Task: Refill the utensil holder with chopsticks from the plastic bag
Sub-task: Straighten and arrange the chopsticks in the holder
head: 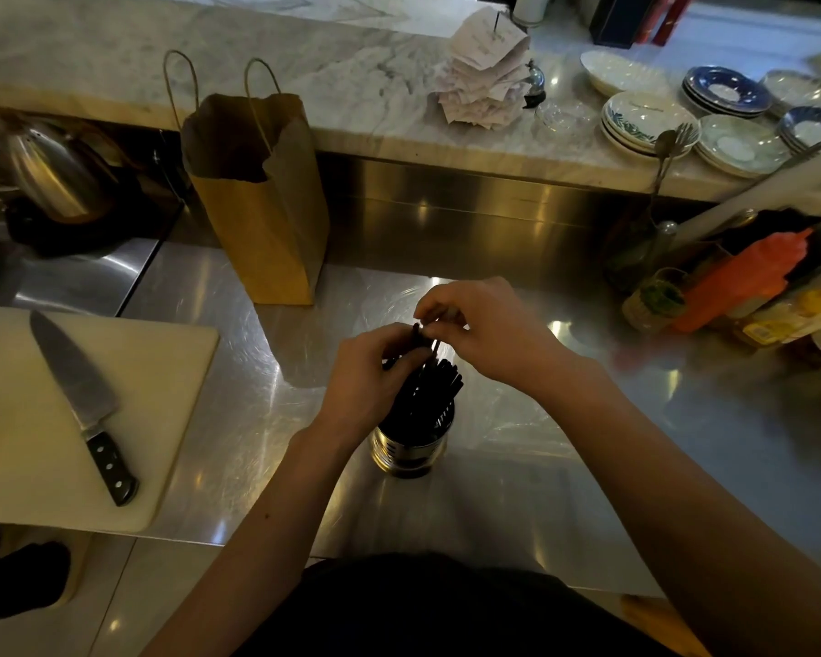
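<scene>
Head view: fingertips of the R hand pinch the top ends of a few black chopsticks. Thumb & forefinger are closed tight on them, the other fingers loosely curled. L hand sits just beside it, to the left & slightly lower, w/ its fingers wrapped round the upper part of the same bundle. The stick tops poke out btwn the two hands. How many sticks each hand has: can't tell, too dark.

Chopsticks stand w/ lower ends down in the utensil holder & upper ends up, long axis near upright. The gripped ones lean a bit left & away from the person. The loose ones fan out to the right, below the R wrist. Holder is a shiny metal cylinder, upright on the steel counter, directly under the hands.

Further out, a brown paper bag w/ twine handles stands upright behind-left of the hands, well apart. A white cutting board at far left has a chef's knife lying on it, blade pointing away & handle toward the person. An orange squeeze bottle & other condiments sit at right. The marble ledge behind holds stacked plates & a spike of paper receipts.
</scene>
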